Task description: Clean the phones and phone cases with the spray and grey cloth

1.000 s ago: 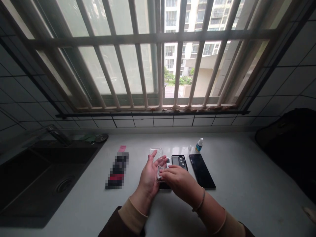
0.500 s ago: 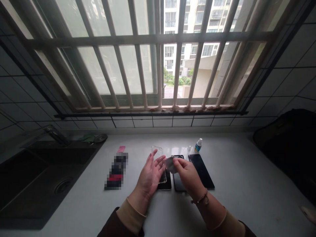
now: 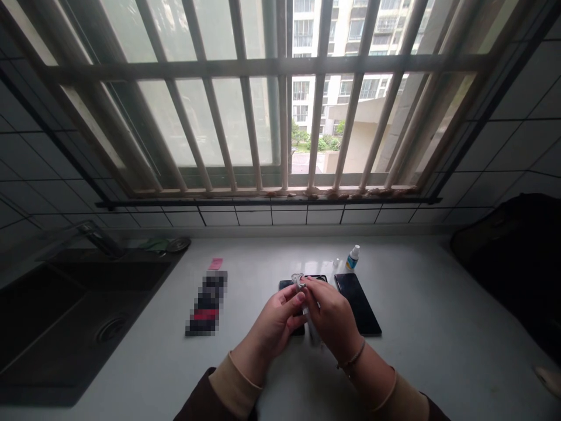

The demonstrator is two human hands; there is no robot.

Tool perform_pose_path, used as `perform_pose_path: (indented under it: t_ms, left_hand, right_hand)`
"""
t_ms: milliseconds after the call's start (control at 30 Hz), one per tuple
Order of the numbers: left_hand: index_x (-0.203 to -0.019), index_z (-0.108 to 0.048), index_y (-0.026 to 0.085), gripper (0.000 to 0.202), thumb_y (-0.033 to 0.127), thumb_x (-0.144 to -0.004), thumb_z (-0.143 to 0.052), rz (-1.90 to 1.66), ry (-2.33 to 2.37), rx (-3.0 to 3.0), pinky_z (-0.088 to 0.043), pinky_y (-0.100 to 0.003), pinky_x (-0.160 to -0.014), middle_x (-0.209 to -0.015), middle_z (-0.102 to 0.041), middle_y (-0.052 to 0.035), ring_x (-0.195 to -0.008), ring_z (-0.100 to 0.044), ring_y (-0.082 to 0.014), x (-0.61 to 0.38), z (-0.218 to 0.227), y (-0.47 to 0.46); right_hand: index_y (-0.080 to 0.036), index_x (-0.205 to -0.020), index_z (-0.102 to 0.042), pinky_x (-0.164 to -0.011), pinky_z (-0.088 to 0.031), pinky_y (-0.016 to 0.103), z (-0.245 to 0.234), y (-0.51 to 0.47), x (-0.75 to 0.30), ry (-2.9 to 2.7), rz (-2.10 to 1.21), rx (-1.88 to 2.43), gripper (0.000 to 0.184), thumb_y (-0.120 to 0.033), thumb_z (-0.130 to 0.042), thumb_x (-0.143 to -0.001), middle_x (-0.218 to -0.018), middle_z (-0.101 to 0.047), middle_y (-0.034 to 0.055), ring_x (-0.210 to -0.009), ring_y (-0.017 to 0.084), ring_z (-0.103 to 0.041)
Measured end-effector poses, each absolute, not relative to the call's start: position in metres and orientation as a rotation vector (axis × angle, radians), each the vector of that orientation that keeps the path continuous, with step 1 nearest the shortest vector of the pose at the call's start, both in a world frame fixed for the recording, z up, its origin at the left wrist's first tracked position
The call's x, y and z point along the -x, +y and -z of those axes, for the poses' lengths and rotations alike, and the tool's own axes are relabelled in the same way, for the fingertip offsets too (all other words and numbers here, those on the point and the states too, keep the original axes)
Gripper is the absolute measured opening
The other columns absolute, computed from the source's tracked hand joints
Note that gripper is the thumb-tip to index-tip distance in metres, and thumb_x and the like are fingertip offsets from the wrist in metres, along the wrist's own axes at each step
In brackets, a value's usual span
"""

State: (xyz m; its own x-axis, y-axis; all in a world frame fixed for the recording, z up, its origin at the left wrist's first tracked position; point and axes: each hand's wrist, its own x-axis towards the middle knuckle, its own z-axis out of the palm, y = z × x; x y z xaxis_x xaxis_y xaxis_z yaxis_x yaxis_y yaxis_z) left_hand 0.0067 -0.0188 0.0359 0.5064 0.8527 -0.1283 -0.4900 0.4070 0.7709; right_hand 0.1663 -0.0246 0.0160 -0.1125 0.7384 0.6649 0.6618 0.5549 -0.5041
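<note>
My left hand (image 3: 270, 320) is closed on a clear phone case (image 3: 297, 276), now tilted up nearly edge-on. My right hand (image 3: 336, 316) presses against the case from the right. Its fingers are closed on a small grey cloth, mostly hidden between hand and case. Beneath the hands lie a dark phone (image 3: 286, 285) and, partly covered, a second dark phone (image 3: 319, 278). To the right of my right hand is a flat black phone (image 3: 358, 305).
A small white-capped bottle (image 3: 352, 258) stands behind the black phone, with a little clear cap (image 3: 336, 262) beside it. A pink slip (image 3: 215, 264) and a blurred-out dark item (image 3: 207, 305) lie left. The sink (image 3: 79, 327) is far left, a black bag (image 3: 512, 263) far right.
The clear case has lifted off the phone and tipped on edge as my left hand closed round it. My right hand has brought the grey cloth against the case.
</note>
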Motion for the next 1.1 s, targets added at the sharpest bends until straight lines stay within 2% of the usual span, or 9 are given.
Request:
perform_pose_path:
  t_ms: [133, 267, 467, 567, 667, 900, 1100]
  left_hand:
    - [-0.134, -0.070, 0.014, 0.043, 0.030, -0.095, -0.076, -0.902, 0.588, -0.745, -0.058, -0.035, -0.091, -0.137, -0.066, -0.0211, -0.123, -0.066, -0.0321, -0.005, -0.033, -0.017]
    - [-0.128, -0.071, 0.014, 0.038, 0.030, -0.094, -0.077, -0.952, 0.593, -0.729, -0.059, -0.037, -0.094, -0.137, -0.066, -0.0200, -0.123, -0.065, -0.0304, -0.003, -0.032, -0.015]
    - [-0.118, -0.072, 0.014, 0.030, 0.029, -0.092, -0.079, -1.113, 0.639, -0.623, -0.060, -0.040, -0.100, -0.128, -0.069, -0.0160, -0.120, -0.065, -0.0265, 0.006, -0.033, -0.004]
    - [-0.115, -0.073, 0.014, 0.029, 0.030, -0.091, -0.080, -1.213, 0.695, -0.557, -0.059, -0.048, -0.104, -0.130, -0.068, -0.0170, -0.128, -0.062, -0.0305, 0.016, -0.035, 0.004]
    - [-0.112, -0.073, 0.013, 0.027, 0.030, -0.092, -0.079, -1.272, 0.702, -0.524, -0.056, -0.055, -0.109, -0.132, -0.067, -0.0170, -0.133, -0.059, -0.0327, 0.025, -0.034, 0.010]
    - [-0.109, -0.073, 0.013, 0.024, 0.027, -0.090, -0.080, -1.255, 0.757, -0.489, -0.056, -0.055, -0.108, -0.123, -0.070, -0.0174, -0.121, -0.066, -0.0299, 0.025, -0.024, 0.013]
    - [-0.105, -0.070, 0.013, 0.024, 0.025, -0.088, -0.082, -1.251, 0.810, -0.473, -0.062, -0.047, -0.098, -0.117, -0.070, -0.0181, -0.113, -0.069, -0.0272, 0.019, -0.020, 0.012]
  right_hand:
    - [-0.017, -0.127, -0.071, -0.101, -0.061, 0.046, -0.010, -0.021, -0.166, -1.870, -0.020, 1.183, 0.028, -0.020, -0.051, -0.107, -0.120, -0.079, 0.0132, -0.115, 0.030, -0.075]
    - [-0.017, -0.123, -0.071, -0.097, -0.063, 0.044, -0.010, -0.020, -0.168, -1.925, 0.008, 1.180, 0.027, -0.018, -0.049, -0.108, -0.113, -0.080, 0.0131, -0.109, 0.028, -0.077]
    - [-0.020, -0.113, -0.070, -0.099, -0.060, 0.040, -0.012, -0.019, -0.170, -2.029, -0.033, 1.052, 0.023, -0.015, -0.048, -0.108, -0.110, -0.080, 0.0113, -0.110, 0.025, -0.076]
    - [-0.020, -0.106, -0.069, -0.087, -0.060, 0.037, -0.015, -0.020, -0.171, -2.050, -0.103, 1.076, 0.023, -0.020, -0.046, -0.110, -0.101, -0.079, 0.0094, -0.095, 0.024, -0.076]
    - [-0.020, -0.100, -0.067, -0.074, -0.054, 0.033, -0.019, -0.023, -0.171, -2.059, -0.182, 1.155, 0.028, -0.025, -0.042, -0.112, -0.090, -0.075, 0.0075, -0.079, 0.022, -0.069]
    - [-0.022, -0.094, -0.064, -0.067, -0.043, 0.028, -0.026, -0.030, -0.168, -1.963, -0.586, 1.145, 0.033, -0.037, -0.040, -0.113, -0.085, -0.069, 0.0033, -0.072, 0.017, -0.061]
    - [-0.021, -0.098, -0.069, -0.066, -0.043, 0.027, -0.023, -0.033, -0.164, -1.681, -1.057, 1.055, 0.037, -0.051, -0.049, -0.109, -0.081, -0.067, 0.0015, -0.071, 0.016, -0.057]
